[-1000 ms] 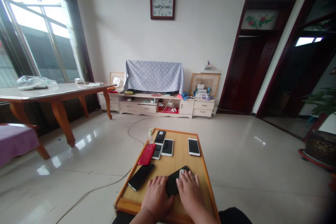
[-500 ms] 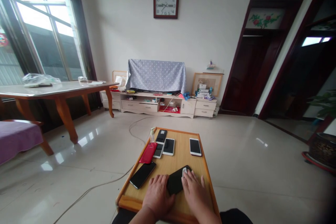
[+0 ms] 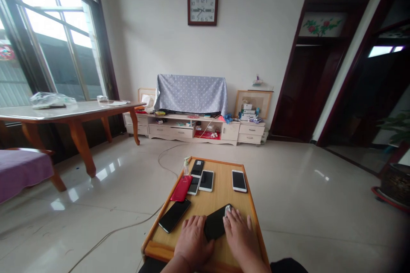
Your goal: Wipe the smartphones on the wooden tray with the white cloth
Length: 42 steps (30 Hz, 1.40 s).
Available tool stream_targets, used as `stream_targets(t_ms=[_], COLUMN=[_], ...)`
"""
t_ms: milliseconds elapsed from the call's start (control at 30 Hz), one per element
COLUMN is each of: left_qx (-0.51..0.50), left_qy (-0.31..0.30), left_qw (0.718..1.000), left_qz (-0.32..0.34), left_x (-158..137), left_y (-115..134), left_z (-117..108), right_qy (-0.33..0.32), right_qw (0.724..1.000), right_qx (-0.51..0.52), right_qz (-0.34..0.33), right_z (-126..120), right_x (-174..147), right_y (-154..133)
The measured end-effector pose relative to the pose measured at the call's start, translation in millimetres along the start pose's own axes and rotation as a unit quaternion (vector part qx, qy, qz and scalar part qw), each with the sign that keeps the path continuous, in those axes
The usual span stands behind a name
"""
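Wiping seems the step: at five o'clock on the brown wooden tray table [image 3: 221, 198], the right hand's [image 3: 241, 235] fingers hold a crumpled white wad [image 3: 228, 209] to a black rectangular phone's [image 3: 216, 225] one-o'clock end. The left hand [image 3: 191, 235] flanks seven o'clock, grip unclear; the next stroke likely calls for steady bracing.

The wall clock [image 3: 203, 10] shows hour numerals, among them 10, 11, 12, 2 and 8.

A clock [image 3: 203, 10] hangs on the far wall [image 3: 150, 34] above a dotted cloth [image 3: 191, 94]; a table [image 3: 86, 108] stands left, a potted plant [image 3: 398, 182] right.
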<state>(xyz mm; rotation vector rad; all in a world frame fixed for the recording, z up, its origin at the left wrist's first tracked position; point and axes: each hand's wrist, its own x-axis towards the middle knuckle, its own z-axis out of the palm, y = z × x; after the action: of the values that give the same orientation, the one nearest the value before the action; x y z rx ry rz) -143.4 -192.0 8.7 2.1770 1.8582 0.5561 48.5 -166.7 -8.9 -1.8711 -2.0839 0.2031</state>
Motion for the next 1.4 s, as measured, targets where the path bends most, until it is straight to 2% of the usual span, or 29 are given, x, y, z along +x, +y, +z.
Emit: stream_targets(t_ms=[67,200,267,333,467,533,600,767,833,967,1067,1267,1333,1400], left_qx=[-0.001,0.0,-0.001,-0.004,-0.014,-0.017,-0.019,-0.013,-0.011,-0.011,-0.012,-0.012,-0.015,-0.016], left_qy=[0.005,0.001,0.002,0.006,0.004,0.002,0.003,-0.002,-0.002,-0.003,-0.005,-0.019,-0.017,-0.017], left_qw=[1.0,1.0,1.0,1.0,1.0,1.0,1.0,1.0,1.0,1.0,1.0,1.0,1.0,1.0], left_qz=[-0.001,0.01,0.013,0.007,-0.005,-0.007,-0.006,0.015,0.012,-0.012,-0.019,0.004,-0.002,-0.013], left_x=[0,2,2,1,-1,-1,-1,0,-1,-2,-2,-1,-1,-1], left_y=[-2,-7,-7,-5,0,1,0,-4,-3,0,1,-4,-3,-2], left_z=[2,7,7,5,-2,-4,-4,-1,-2,-4,-5,-5,-6,-7], right_qy=[-0.012,-0.071,-0.084,-0.078,-0.035,-0.026,-0.039,-0.09,-0.086,-0.041,-0.028,-0.091,-0.096,-0.082], right_qw=[1.0,0.989,0.983,0.986,0.999,1.0,0.999,0.984,0.985,0.998,1.0,0.987,0.986,0.991], right_qx=[-0.001,0.06,0.082,0.077,0.023,0.006,0.009,0.073,0.075,0.024,-0.002,0.055,0.056,0.036], right_qz=[-0.01,-0.11,-0.138,-0.127,-0.033,-0.008,-0.025,-0.134,-0.128,-0.042,-0.007,-0.121,-0.125,-0.097], right_z=[5,17,17,11,1,1,5,14,12,6,8,24,23,18], right_x=[-1,-19,-22,-16,11,18,15,-6,-3,22,29,3,3,11], right_y=[-7,-39,-45,-39,-14,-12,-23,-53,-49,-22,-19,-55,-54,-44])
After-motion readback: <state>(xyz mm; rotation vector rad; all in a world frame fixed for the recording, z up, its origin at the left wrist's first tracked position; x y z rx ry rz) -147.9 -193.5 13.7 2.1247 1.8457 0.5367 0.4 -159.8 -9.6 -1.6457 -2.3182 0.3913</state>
